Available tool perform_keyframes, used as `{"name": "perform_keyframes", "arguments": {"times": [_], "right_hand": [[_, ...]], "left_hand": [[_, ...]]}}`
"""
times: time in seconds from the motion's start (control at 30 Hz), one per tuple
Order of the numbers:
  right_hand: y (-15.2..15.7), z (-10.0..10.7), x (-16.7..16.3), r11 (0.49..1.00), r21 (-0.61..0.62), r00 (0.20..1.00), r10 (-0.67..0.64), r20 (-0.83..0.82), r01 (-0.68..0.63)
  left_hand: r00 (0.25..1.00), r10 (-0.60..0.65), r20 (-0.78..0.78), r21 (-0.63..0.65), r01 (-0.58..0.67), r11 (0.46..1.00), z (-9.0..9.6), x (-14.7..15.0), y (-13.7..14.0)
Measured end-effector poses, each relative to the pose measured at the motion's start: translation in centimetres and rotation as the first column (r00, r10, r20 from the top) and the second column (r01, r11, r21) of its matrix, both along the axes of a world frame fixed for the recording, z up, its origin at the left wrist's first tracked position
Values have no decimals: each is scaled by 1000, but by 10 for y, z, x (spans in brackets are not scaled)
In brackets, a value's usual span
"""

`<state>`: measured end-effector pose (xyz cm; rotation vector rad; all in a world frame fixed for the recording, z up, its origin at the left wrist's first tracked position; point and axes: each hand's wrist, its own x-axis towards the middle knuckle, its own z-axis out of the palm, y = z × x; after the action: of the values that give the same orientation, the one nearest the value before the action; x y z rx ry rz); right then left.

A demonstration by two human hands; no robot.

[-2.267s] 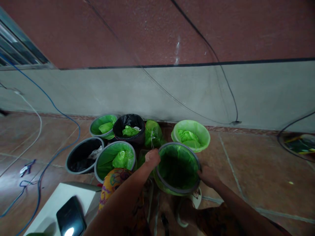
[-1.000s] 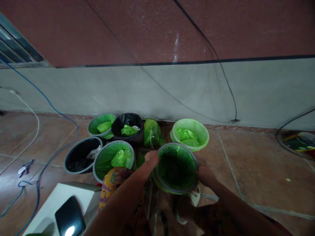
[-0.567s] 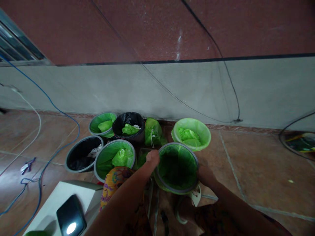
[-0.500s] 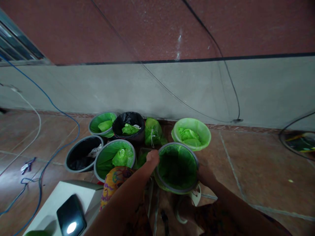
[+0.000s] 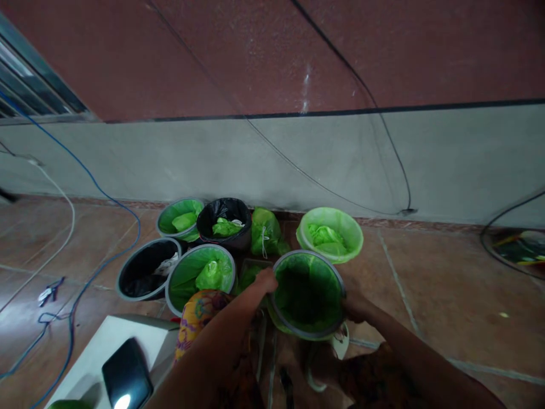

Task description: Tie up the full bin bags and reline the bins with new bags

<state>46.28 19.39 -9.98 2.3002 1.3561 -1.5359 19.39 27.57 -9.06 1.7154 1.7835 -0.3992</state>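
Observation:
A trash bin [image 5: 307, 332] with a grey rim and a green bag lining is between my two hands in the head view. My left hand [image 5: 266, 282] is closed on the left side of its rim. On the right side, my right hand [image 5: 356, 308] grips the rim, its fingers partly hidden. The bin's inside looks dark, and nothing in it can be made out. Just behind stands a pale green lined bin [image 5: 360, 241] with crumpled green bags in it. A knotted green bag [image 5: 264, 227] sits against the wall, left of that bin.
Several lined bins stand at left, including a black-lined one [image 5: 204, 230] and a green-lined one [image 5: 179, 278]. A phone [image 5: 126, 372] lies on a white box [image 5: 89, 352]. A blue cable [image 5: 104, 258] and keys [image 5: 51, 292] are on the floor. A black cable [image 5: 485, 227] loops at right.
My view has shifted slightly, so the whole scene sits a little lower. Both hands keep their hold on the bin rim, and the bin tilts slightly.

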Motion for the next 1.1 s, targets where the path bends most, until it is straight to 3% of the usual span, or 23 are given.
{"name": "perform_keyframes", "arguments": {"times": [0.1,0.17,0.27,0.4,0.7,0.93,1.1], "right_hand": [[-3,-3,11,942,-331,996,24,-82,-50],[-2,-4,17,906,-401,991,130,-43,-136],[3,-5,19,940,-290,978,202,55,-178],[7,-6,16,985,-148,994,94,46,-87],[6,-7,13,993,-116,1000,21,-6,-22],[7,15,4,988,-146,998,57,26,-52],[5,27,-1,992,-76,990,106,93,-99]], "left_hand": [[998,17,58,41,-19,999,0,-3,7],[990,84,118,116,-97,989,0,-3,13],[973,155,172,171,-185,968,0,-1,18],[992,61,114,140,-77,987,-3,-2,13],[999,11,35,159,-16,987,-6,0,12],[997,-65,-40,157,70,985,-5,7,12],[991,-81,-110,86,90,992,4,10,9]]}}
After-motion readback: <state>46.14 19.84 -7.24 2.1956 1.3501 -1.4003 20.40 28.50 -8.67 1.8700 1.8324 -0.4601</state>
